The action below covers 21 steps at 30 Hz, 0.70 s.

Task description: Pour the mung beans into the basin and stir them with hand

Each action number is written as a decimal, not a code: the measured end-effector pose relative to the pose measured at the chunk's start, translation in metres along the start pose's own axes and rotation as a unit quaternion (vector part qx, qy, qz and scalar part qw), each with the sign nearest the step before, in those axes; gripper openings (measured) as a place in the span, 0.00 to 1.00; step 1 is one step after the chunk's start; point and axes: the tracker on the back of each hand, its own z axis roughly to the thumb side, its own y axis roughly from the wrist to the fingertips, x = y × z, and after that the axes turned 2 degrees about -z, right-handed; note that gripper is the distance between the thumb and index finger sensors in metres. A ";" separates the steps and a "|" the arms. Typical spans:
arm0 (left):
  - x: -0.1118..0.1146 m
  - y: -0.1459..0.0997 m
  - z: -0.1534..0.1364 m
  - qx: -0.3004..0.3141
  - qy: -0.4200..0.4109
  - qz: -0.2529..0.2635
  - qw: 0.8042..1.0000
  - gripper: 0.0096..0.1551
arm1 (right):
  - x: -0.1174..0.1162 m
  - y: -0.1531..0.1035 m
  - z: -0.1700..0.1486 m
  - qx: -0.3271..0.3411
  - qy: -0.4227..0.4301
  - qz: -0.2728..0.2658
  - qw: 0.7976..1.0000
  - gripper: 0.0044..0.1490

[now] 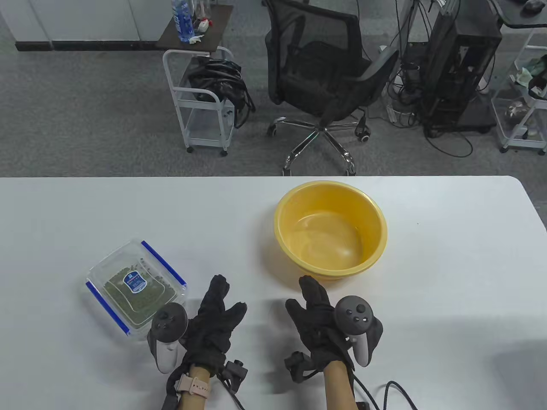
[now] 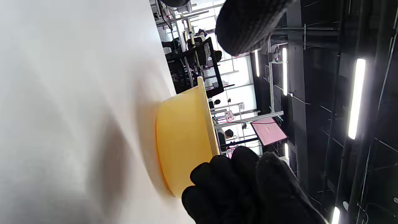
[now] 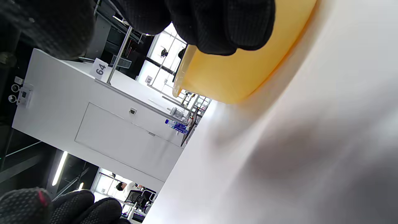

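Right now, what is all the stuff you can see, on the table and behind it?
basin: one, yellow, middle of the table, holds clear water, no beans.
box of mung beans: one, clear with blue clips, lid on, near left.
table: one, white.
office chair: one, black, behind the table.
trolley: one, white, far left of the chair.
computer tower: one, black, far right.
left hand: one, black glove, fingers straight, beside the box.
right hand: one, black glove, fingers straight, just before the basin.
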 end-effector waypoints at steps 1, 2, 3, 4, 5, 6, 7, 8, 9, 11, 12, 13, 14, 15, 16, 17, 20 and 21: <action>0.000 0.000 -0.001 -0.002 -0.002 0.000 1.000 0.50 | -0.001 0.000 0.000 -0.001 -0.002 0.002 1.000 0.44; -0.001 0.000 -0.001 -0.005 -0.002 0.002 1.000 0.50 | -0.001 0.000 0.000 -0.001 -0.004 0.003 1.000 0.44; -0.001 0.000 -0.002 -0.006 -0.003 0.003 1.000 0.49 | -0.002 0.000 0.000 -0.002 -0.006 0.006 1.000 0.43; -0.001 -0.001 -0.002 -0.007 -0.005 0.003 1.000 0.49 | -0.002 0.000 0.001 -0.002 -0.007 0.007 1.000 0.43; -0.001 -0.001 -0.002 -0.007 -0.006 0.004 1.000 0.49 | -0.003 0.000 0.001 -0.002 -0.008 0.008 1.000 0.43; -0.001 -0.001 -0.002 -0.007 -0.007 0.006 1.000 0.49 | -0.003 0.000 0.002 -0.002 -0.009 0.008 1.000 0.44; -0.002 -0.002 -0.002 -0.007 -0.007 0.007 1.000 0.49 | -0.003 0.000 0.002 -0.001 -0.011 0.007 1.000 0.43; -0.002 -0.002 -0.001 -0.006 -0.007 0.008 1.000 0.49 | -0.003 0.000 0.001 -0.001 -0.011 0.007 1.000 0.43; -0.002 -0.003 0.001 -0.006 -0.004 0.009 1.000 0.49 | -0.003 0.000 0.001 -0.001 -0.011 0.006 1.000 0.43; -0.004 -0.007 0.010 -0.016 0.008 0.027 0.999 0.49 | -0.003 0.000 0.000 -0.003 -0.004 0.009 1.000 0.43; -0.005 -0.008 0.015 -0.012 0.010 0.032 0.999 0.49 | -0.002 0.000 0.000 -0.005 -0.003 0.010 1.000 0.43; -0.011 -0.009 0.024 0.000 0.003 0.040 0.999 0.49 | -0.002 0.000 0.000 -0.005 -0.001 0.012 1.000 0.43; -0.016 -0.010 0.030 0.005 -0.003 0.049 0.999 0.49 | -0.002 0.000 0.000 -0.005 -0.001 0.012 1.000 0.43; -0.028 -0.013 0.039 0.016 -0.013 0.068 0.997 0.50 | -0.001 -0.001 0.000 -0.003 -0.001 0.012 1.000 0.43; -0.038 -0.016 0.044 0.020 -0.015 0.084 0.996 0.50 | 0.000 -0.001 0.001 -0.003 -0.002 0.012 1.000 0.43; -0.055 -0.020 0.049 0.024 -0.008 0.115 0.993 0.50 | 0.001 -0.002 0.001 -0.001 -0.003 0.011 1.000 0.43; -0.100 -0.031 0.048 -0.008 0.038 0.176 0.984 0.54 | 0.001 -0.002 0.002 -0.001 -0.004 0.009 1.000 0.43; -0.119 -0.036 0.042 -0.037 0.055 0.204 0.977 0.56 | 0.001 -0.001 0.001 -0.004 -0.005 0.009 1.000 0.43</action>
